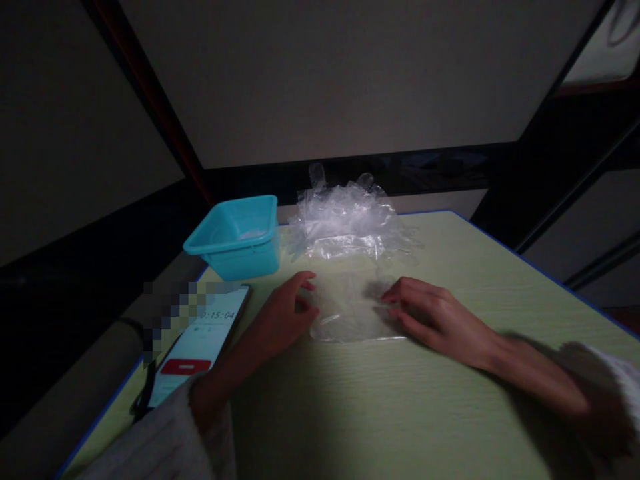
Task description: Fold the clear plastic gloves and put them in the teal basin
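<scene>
A thin clear plastic disposable glove (350, 310) lies flat on the table between my two hands. My left hand (290, 310) is at its left edge, thumb and fingers parted in a curve, with no plastic visibly gripped. At the right edge, my right hand (425, 313) rests with bent fingers and thumb apart, the fingertips at or just over the film. Whether those fingertips press on it I cannot tell. Beyond both hands sits a crumpled pile of clear disposable gloves (350, 220), some finger shapes sticking up.
A turquoise plastic basket (250, 257) stands at the back left with something pale inside. A phone (195, 357) showing a timer lies left of my left forearm, a dark cable (149, 380) beside it. The pale green table (375, 420) has blue edges, and panels rise behind it.
</scene>
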Available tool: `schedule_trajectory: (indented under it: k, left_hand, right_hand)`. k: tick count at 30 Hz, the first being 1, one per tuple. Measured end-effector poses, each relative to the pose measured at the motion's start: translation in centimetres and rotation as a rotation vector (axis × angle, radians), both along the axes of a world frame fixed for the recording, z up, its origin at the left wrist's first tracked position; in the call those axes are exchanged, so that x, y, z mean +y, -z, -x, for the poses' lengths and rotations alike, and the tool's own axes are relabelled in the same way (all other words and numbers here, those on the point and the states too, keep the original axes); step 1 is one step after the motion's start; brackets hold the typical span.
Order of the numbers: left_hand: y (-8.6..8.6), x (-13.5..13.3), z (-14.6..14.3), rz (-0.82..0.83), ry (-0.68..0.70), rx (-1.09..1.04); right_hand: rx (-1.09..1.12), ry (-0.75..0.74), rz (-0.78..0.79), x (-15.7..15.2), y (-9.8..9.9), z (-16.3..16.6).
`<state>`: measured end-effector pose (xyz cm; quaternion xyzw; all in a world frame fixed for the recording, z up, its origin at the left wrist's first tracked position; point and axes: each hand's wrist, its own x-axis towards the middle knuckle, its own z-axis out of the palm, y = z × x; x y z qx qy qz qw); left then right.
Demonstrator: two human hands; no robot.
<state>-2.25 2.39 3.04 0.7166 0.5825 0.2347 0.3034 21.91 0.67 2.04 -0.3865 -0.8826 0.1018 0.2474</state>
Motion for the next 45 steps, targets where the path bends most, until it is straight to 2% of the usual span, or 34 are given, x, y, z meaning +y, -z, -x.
schedule_trajectory:
  k: [3, 7, 20, 23, 27, 30, 32, 36, 38, 45]
  left_hand:
    - [0.2, 0.1, 0.2, -0.097, -0.021, 0.114]
    - [0.8, -0.1, 0.2, -0.154, 0.009, 0.247]
    - [2.7, 0.3, 0.6, -0.271, 0.137, 0.253]
    - [2.0, 0.2, 0.5, -0.253, 0.100, 0.230]
    - [0.4, 0.0, 0.3, -0.132, 0.012, 0.122]
    - [-0.2, -0.1, 0.3, -0.011, -0.006, 0.004]
    - [-0.2, -0.1, 0.4, 0.053, -0.007, -0.068]
    - [0.2, 0.0, 0.6, 0.127, 0.019, -0.113]
    - [0.2, 0.1, 0.6, 0.148, 0.029, -0.122]
    - [0.0, 0.0, 0.8, 0.196, 0.061, -0.153]
  right_hand:
    - [-0.115, -0.209, -0.058, -0.8, -0.2, 0.5]
    - [-0.216, -0.358, -0.040, -1.6, 0.1, 1.3]
    - [-0.215, -0.412, 0.010, -1.5, 0.3, 1.5]
    - [-0.213, -0.383, 0.008, -1.5, 0.2, 1.4]
    - [-0.212, -0.310, -0.076, -1.4, 0.1, 1.3]
    - [-0.227, -0.208, -0.121, -1.3, 0.0, 1.2]
    - [-0.161, -0.106, -0.096, -1.3, -0.1, 1.0]
    - [0.096, 0.173, 0.114, -0.8, -0.2, 0.3]
    - [0.175, 0.250, 0.225, -0.3, -0.1, -0.1]
    - [0.296, 0.242, 0.569, 0.5, 0.0, -0.8]
